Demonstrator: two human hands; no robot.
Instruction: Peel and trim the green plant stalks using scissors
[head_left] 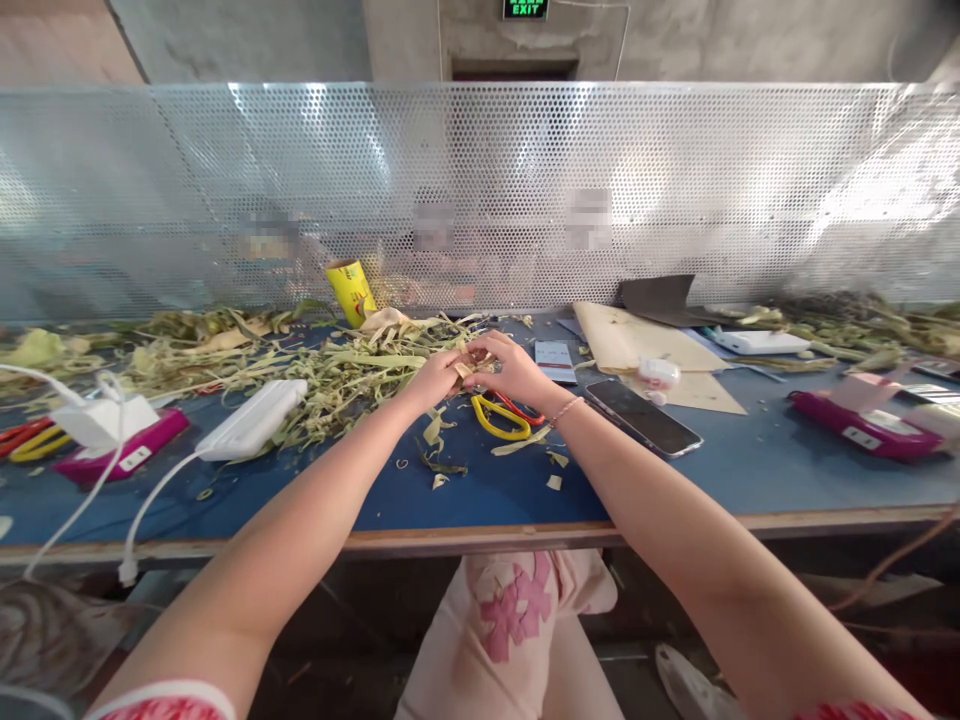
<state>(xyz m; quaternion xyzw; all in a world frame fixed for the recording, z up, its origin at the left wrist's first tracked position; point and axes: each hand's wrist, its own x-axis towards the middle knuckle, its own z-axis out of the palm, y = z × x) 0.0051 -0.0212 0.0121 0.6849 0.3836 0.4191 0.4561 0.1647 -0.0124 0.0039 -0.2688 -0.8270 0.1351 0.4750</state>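
Just left of the middle of the frame, the left hand [436, 382] and the right hand [516, 366] meet over the table [480, 500], with a pale piece of dried plant [463, 371] between their fingertips. The fingers of both hands look bent inward and pinching that small piece, though some tips hide behind others; it sits right at the fingertips, about equally near each hand, and too little shows to tell which way its long axis runs. The heap of dried stems [352, 365] spreads to the left, beside the left hand, its stalks mostly running sideways. Scissors [514, 436] with yellow and red handles lie just below the right hand, which is the nearer one; their blades cannot be made out. Loose scraps [439, 481] are scattered below the hands. A phone [645, 415] lies right of the right wrist, its screen dark. As for writing, the green sign [525, 9] at the top of the frame reads "EXIT". The yellow tube [350, 292] behind the heap and the card [555, 361] beyond the right hand carry print too small to read, and no brand is legible.
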